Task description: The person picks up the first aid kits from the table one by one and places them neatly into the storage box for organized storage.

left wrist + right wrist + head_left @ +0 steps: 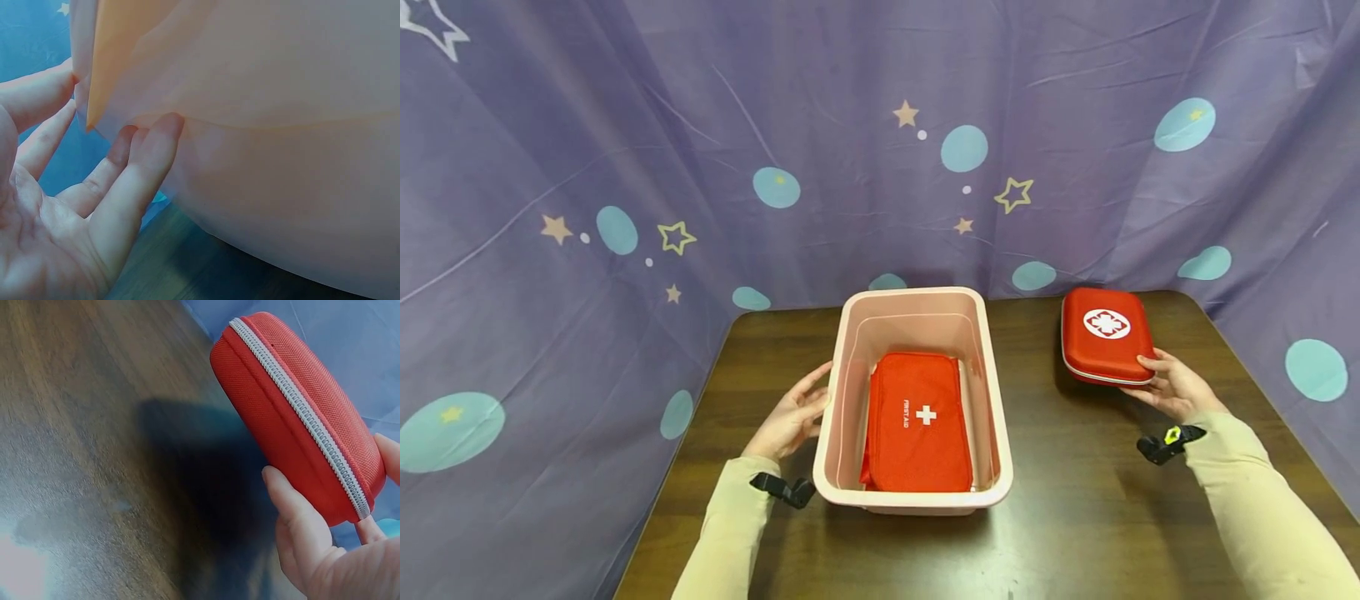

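A pale pink plastic bin (pixel 829 450) stands on the table, and inside it lies a flat red first aid pouch (pixel 928 450) with a white cross. My left hand (pixel 792 417) touches the bin's left side, its fingers extended against the outer wall (pixel 281 169) in the left wrist view. Over at the right, my right hand (pixel 1176 387) grips a red hard-shell first aid case (pixel 1097 354) by its near right corner, thumb on top and fingers beneath. The case is held above the tabletop. A pale zipper (pixel 306 415) runs round its side in the right wrist view.
The dark wooden table (pixel 1060 500) carries the bin near its middle. A purple curtain (pixel 850 83) with stars and blue ovals hangs behind and along both sides. In the right wrist view, the case casts a dark shadow on the wood.
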Motion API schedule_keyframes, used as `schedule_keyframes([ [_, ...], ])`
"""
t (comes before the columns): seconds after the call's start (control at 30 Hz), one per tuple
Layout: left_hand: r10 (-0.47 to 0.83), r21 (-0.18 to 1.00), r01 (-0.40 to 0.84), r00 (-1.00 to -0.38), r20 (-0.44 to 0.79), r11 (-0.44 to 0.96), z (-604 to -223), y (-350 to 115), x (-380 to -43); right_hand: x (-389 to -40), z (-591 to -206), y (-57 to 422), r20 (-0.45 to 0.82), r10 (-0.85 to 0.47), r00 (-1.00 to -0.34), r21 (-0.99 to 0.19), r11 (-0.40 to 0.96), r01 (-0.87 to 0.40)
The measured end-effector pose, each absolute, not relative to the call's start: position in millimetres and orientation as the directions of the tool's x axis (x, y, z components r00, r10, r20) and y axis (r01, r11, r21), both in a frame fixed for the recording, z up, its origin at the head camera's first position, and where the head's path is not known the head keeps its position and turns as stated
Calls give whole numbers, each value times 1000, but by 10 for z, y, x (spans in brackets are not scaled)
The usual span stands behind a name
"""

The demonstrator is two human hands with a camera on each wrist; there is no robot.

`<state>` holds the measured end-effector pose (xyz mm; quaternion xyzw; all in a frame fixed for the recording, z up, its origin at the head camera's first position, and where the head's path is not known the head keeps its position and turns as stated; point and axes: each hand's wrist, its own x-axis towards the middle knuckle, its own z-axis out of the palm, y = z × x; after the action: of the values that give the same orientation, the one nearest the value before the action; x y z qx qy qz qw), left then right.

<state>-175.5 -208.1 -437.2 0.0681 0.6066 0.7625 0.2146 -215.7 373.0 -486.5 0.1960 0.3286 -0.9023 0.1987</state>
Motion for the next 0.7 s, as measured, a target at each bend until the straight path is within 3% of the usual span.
schedule_keyframes([
  [0.7,386,954,-261,-903,-188,-146,-4334,-2069,-1768,-2001,-4840,3654,-418,-267,-868,-552,-684,476],
])
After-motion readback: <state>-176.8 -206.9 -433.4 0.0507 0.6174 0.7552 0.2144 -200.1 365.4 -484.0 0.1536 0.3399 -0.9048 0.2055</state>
